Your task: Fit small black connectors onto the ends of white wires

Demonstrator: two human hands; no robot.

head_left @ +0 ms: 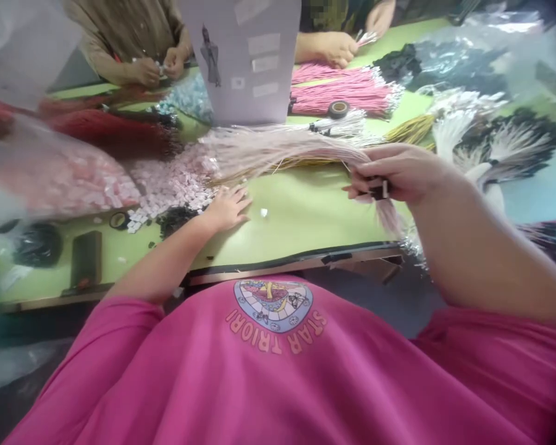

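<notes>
My right hand [393,173] is closed round one end of a long bundle of pale pinkish-white wires [287,145]. Black tape or a dark band shows at the gripped end, and short ends hang below the hand. The bundle stretches left across the table, over some yellow wires [315,162]. My left hand [227,207] lies with fingers spread on the green tabletop, beside a heap of small white and pale pink connector housings [176,179]. A single white housing [264,212] lies just right of that hand.
Small black parts [178,219] and a tape roll [119,220] lie left. A clear bag of pink housings [74,179] stands farther left. Behind are a grey divider [254,62], pink wire bundles [343,93] and another tape roll [338,109]. Two people's hands work across the table.
</notes>
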